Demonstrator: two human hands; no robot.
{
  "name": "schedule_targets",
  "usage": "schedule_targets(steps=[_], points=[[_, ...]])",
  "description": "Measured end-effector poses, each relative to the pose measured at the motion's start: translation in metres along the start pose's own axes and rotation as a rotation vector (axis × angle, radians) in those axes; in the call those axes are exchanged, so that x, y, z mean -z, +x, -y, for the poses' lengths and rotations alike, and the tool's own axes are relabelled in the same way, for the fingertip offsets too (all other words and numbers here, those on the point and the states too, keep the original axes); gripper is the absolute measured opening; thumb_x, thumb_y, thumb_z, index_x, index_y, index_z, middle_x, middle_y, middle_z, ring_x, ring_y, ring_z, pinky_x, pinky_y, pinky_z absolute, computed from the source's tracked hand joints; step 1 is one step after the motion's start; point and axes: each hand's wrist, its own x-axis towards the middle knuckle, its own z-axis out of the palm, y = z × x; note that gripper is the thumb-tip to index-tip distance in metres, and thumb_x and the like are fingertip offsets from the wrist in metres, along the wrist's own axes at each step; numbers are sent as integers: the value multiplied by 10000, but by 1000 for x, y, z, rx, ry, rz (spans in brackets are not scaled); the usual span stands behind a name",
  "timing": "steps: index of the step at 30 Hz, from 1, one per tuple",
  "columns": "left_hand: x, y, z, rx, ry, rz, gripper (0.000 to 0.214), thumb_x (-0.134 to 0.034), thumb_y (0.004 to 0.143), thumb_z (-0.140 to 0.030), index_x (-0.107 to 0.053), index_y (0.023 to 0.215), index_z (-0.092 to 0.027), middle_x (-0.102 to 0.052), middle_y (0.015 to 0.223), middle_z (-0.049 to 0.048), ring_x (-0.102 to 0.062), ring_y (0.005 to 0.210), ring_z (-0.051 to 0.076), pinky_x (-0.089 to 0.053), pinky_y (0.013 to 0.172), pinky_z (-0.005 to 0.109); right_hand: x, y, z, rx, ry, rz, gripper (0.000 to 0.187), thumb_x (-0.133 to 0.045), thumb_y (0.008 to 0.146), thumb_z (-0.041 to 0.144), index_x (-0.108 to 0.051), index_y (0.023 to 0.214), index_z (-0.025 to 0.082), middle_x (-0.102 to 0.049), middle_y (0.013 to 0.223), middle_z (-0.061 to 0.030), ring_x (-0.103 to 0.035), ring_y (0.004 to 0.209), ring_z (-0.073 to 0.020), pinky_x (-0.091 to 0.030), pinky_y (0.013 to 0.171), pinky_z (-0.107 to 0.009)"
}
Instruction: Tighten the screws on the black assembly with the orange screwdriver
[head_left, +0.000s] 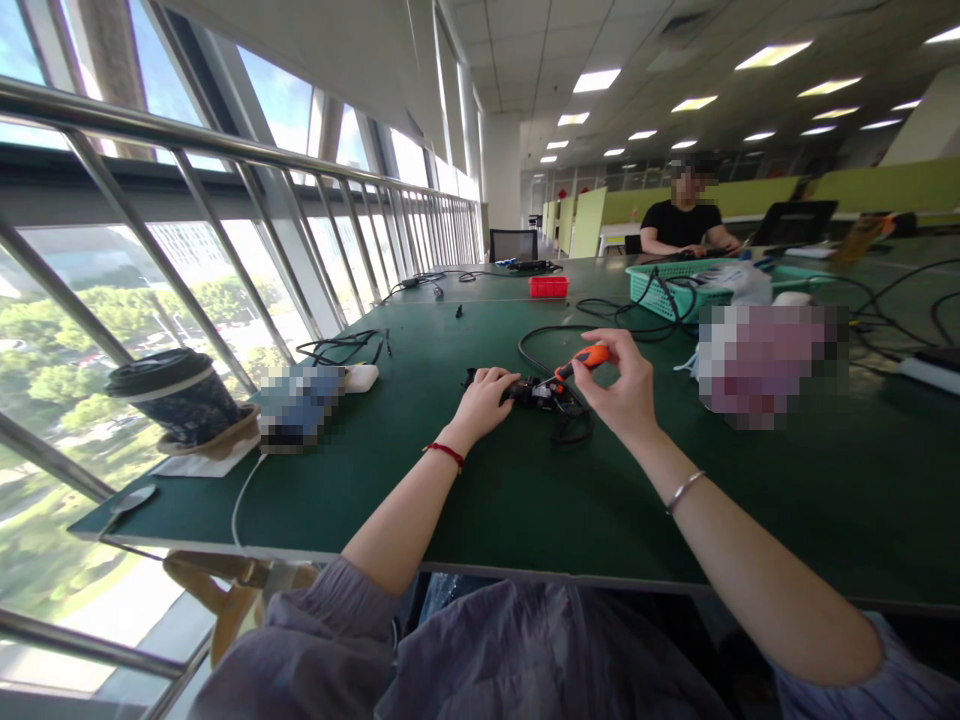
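My left hand [485,392] is curled over a small black device [534,392] lying on the green table [465,490], pressing it down. My right hand [624,385] pinches an orange-handled screwdriver [583,360], whose tip points down-left into the device. A black cable [571,425] loops out from the device beside my right wrist. A red cord sits on my left wrist and a silver bangle on my right.
A paper coffee cup [176,395] in a holder stands at the left table edge by the railing. A white charger [361,377], black cables [341,347], a red box [548,286] and a teal basket [675,285] lie farther back. A person in black [684,222] sits at the far end.
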Motion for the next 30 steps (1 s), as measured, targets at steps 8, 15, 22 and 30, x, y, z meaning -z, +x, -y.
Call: schedule_targets(steps=[8,15,22,30], points=[[1,0,-1,11,-8,9,461,-538,837,-139,-567,1296,-182,-573,1246,78,-446,1188,258,-421,1068,396,1,1,0,-15,-16,11,218,-627,747,300,-590,947,222,-589,696,8,-583,647,-175,-499,697,-346],[1,0,-1,2,-5,2,457,-545,835,-151,-571,1290,-195,-578,1237,72,-453,1179,255,-416,1071,398,0,1,1,10,23,3,299,-624,742,263,-563,1031,215,-602,755,1,-586,676,-171,-507,747,-358],[1,0,-1,13,0,6,457,-533,837,-155,-572,1289,-209,-573,1243,66,-448,1193,257,-421,1069,399,2,0,-1,-36,-33,39,189,-626,764,330,-597,908,211,-579,680,10,-563,615,-163,-488,671,-335],[2,-1,-2,4,-14,0,457,-535,833,-151,-574,1283,-216,-576,1227,67,-457,1171,250,-425,1060,404,1,1,3,18,6,-2,312,-607,743,260,-556,1048,225,-614,791,-8,-599,729,-182,-505,748,-355]])
